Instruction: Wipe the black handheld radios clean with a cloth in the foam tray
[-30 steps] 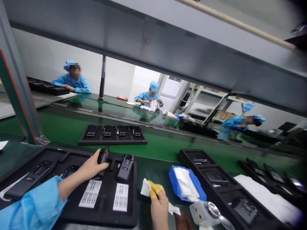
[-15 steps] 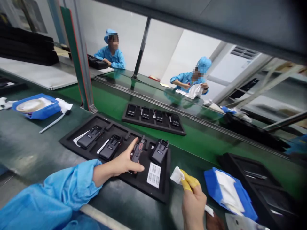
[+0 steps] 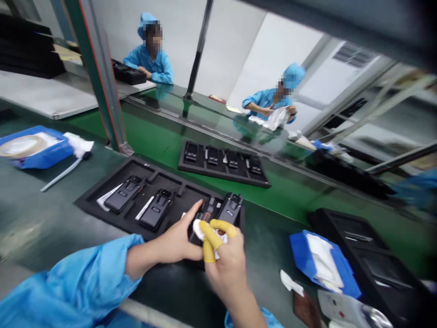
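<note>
My left hand [image 3: 175, 241] is wrapped round the sides of a black handheld device [image 3: 209, 208] with orange trim, above the black foam tray [image 3: 89, 198]. My right hand [image 3: 226, 257], with yellow finger cots on several fingers, pinches a small white wipe [image 3: 197, 229] against the device. The fingers hide much of that device. Lying in the tray to the left are two more black devices, one at the far left [image 3: 125, 193] and another beside it [image 3: 157, 209], with white paper strips alongside. A third device [image 3: 231, 208] rests just right of my hands.
Behind stands a second tray [image 3: 225, 176] of devices on the green belt. At right are a blue box [image 3: 300, 255] of white wipes, a crumpled wipe [image 3: 291, 283] and black trays [image 3: 372, 255]. A blue box [image 3: 48, 159] holds tape at left. Two co-workers sit opposite.
My right hand has moved left with the wipe, from beside the tray onto the device in my left hand. The camera view has shifted slightly.
</note>
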Tool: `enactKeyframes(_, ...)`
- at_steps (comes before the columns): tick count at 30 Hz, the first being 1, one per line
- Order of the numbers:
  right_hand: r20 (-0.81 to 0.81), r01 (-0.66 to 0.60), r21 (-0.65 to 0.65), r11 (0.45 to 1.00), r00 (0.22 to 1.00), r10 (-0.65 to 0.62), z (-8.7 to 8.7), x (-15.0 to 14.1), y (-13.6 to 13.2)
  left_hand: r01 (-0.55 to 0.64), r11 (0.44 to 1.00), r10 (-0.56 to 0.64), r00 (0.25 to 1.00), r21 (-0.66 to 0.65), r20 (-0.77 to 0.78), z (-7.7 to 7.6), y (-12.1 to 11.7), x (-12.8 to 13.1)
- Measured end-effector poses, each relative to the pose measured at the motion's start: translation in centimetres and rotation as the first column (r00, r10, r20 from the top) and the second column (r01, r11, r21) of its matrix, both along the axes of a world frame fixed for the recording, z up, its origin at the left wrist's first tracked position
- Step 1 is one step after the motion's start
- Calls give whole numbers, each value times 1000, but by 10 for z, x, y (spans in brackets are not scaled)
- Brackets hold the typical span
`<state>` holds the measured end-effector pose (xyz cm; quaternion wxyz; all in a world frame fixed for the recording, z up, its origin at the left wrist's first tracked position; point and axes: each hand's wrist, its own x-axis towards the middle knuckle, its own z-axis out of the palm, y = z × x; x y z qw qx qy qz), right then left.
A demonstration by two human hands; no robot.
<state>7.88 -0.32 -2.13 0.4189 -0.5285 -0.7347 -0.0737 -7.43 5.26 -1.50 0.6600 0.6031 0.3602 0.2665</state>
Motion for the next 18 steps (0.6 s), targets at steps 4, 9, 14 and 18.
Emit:
enactKeyframes(4, 15, -26, -1, 1000, 1000, 26, 3, -7, 1, -19, 1000, 19, 1000, -2, -11, -1, 2, 1)
enactKeyframes(9, 33, -33, 71, 997, 999, 30, 11, -5, 0, -77, 994, 83, 994, -80, 72, 6, 7, 1)
enactKeyframes(14, -226, 118, 142, 983, 970, -84, 8, 12, 2, -163, 913, 279, 918, -375, 281, 10, 12, -4)
enactKeyframes(18, -367, 174, 125, 977, 923, -118, -10, 21, 6, -198, 797, 427, 853, -570, 301, 7, 22, -3)
